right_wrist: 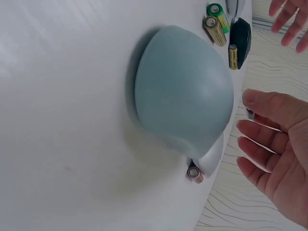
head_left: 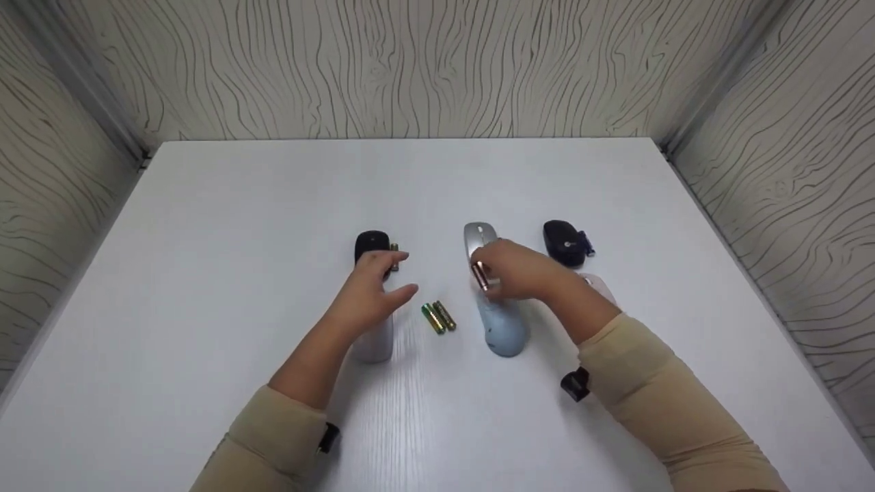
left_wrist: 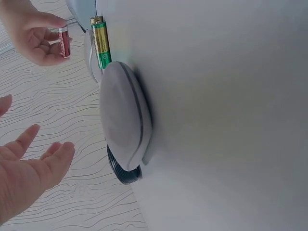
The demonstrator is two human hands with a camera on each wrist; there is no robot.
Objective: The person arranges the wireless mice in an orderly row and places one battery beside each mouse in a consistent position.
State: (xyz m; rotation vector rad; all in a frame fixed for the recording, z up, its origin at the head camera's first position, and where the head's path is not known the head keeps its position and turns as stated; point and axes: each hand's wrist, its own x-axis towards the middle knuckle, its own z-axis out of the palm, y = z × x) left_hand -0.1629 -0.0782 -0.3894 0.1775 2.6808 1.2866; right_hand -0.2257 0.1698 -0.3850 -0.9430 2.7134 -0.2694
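My right hand (head_left: 523,272) pinches a reddish battery (head_left: 480,276) above the table, between a silver mouse (head_left: 478,234) and a light blue mouse (head_left: 506,331). The same battery (left_wrist: 64,42) shows red in the left wrist view; in the right wrist view only a bit shows behind the thumb. Over a pale grey mouse (head_left: 374,344) hovers my left hand (head_left: 366,297), fingers spread, holding nothing. Just beyond its fingers sits a black mouse (head_left: 372,240), partly covered, with a gold battery (head_left: 394,247) beside it. Between the hands lie a green-and-gold battery (head_left: 432,318) and a darker gold battery (head_left: 445,315).
At the right stands another black mouse (head_left: 564,242) with a small dark object (head_left: 586,243) against it. A pinkish mouse (head_left: 599,285) is partly hidden by the right forearm. A reddish battery (right_wrist: 194,173) lies near the silver mouse. Patterned walls (head_left: 410,68) border the white table (head_left: 273,184).
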